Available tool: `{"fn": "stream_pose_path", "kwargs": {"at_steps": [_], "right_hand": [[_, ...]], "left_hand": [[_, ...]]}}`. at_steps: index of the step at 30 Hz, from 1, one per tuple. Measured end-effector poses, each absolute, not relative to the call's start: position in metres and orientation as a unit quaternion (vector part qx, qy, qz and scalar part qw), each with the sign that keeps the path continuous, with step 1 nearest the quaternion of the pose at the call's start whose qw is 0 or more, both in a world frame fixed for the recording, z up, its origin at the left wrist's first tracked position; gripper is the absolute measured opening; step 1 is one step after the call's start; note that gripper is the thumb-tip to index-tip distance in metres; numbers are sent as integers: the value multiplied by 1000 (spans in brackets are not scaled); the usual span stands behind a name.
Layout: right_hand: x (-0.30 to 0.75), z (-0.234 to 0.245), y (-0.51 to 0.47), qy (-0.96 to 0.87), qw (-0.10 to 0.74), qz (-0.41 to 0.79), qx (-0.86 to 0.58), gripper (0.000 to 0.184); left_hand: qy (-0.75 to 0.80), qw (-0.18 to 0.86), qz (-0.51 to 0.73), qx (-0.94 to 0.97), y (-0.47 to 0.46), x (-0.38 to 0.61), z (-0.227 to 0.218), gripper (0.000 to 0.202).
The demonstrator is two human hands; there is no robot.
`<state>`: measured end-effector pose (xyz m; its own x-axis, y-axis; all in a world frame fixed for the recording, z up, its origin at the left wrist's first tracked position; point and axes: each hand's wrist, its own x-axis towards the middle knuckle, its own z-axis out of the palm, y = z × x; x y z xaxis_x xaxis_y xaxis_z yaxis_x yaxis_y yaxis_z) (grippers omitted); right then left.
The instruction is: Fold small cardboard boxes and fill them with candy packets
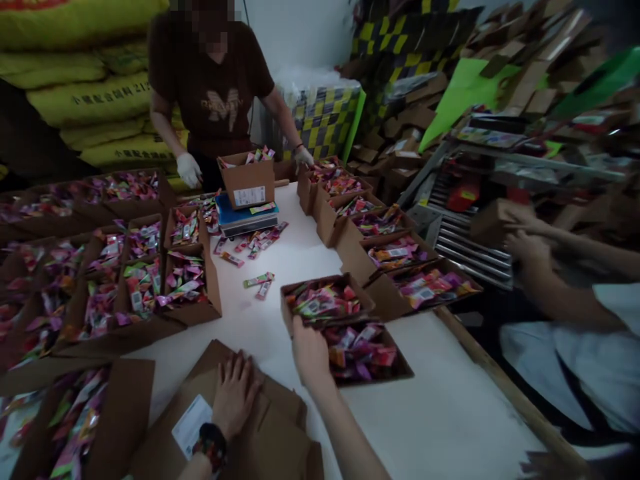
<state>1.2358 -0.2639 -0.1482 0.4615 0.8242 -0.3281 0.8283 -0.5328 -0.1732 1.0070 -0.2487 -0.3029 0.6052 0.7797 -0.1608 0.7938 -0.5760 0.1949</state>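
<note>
The left hand (235, 393) lies flat on a folded brown carton (273, 427), its fingers spread and pressing down, gripping nothing, with a white label (190, 427) on the carton just beside the wrist. Just past the carton, the right hand (311, 353) stands at the side of an open box (387, 377) filled with foil snack packets (360, 353); its fingers (301, 330) are close together, and I cannot tell whether they hold anything. The carton looks light and stiff but gives at its folds, so a flat palm or a hold along an edge should suit it. The packets look light and slippery, and are better gathered from beneath. Farther from the carton, a co-worker's hands (523, 240) hold a small cardboard box (493, 223).
</note>
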Motion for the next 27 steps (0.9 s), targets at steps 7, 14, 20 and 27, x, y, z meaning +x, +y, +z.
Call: {"fn": "stream_pose_path", "kwargs": {"at_steps": [7,14,20,27], "right_hand": [[1299,-139,-198,465,39,-135,874,25],[1283,-143,-215,438,85,-126,886,31],[1240,-136,-262,430,131,-148,881,31],[1204,-134,-325,426,156,-163,876,32]], "left_hand": [[452,114,-56,883,-257,1015,-276,56],[450,202,-48,869,-249,1006,-269,59],[477,310,-12,823,-247,990,-242,60],[669,198,-65,713,-231,914,-216,64]]}}
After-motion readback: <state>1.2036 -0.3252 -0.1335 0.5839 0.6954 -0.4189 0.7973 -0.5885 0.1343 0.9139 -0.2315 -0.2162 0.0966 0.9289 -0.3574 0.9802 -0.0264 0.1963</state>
